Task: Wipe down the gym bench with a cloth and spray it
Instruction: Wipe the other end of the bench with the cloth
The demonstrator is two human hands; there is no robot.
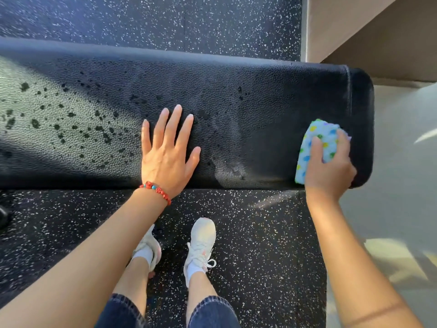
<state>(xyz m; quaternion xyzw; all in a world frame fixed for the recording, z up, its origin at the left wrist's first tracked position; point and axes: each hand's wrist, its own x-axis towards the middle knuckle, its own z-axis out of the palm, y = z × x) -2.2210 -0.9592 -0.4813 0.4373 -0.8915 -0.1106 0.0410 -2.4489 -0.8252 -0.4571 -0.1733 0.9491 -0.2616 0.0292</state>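
Nearest, white shoes [201, 242] stand on the speckled floor [260, 233], close against the bench [260, 95]. The left hand [166, 150] lies flat on the pad, fingers spread, holding nothing. The right hand [329, 166] is closed around the dotted cloth [316, 143], pressed on the pad near its right end. Farther left, droplets [71, 124] sit unwiped. Likely risks: the bracing palm sliding on wet vinyl, the folded cloth passing over the far edge and missing it, or the drops drying into marks.
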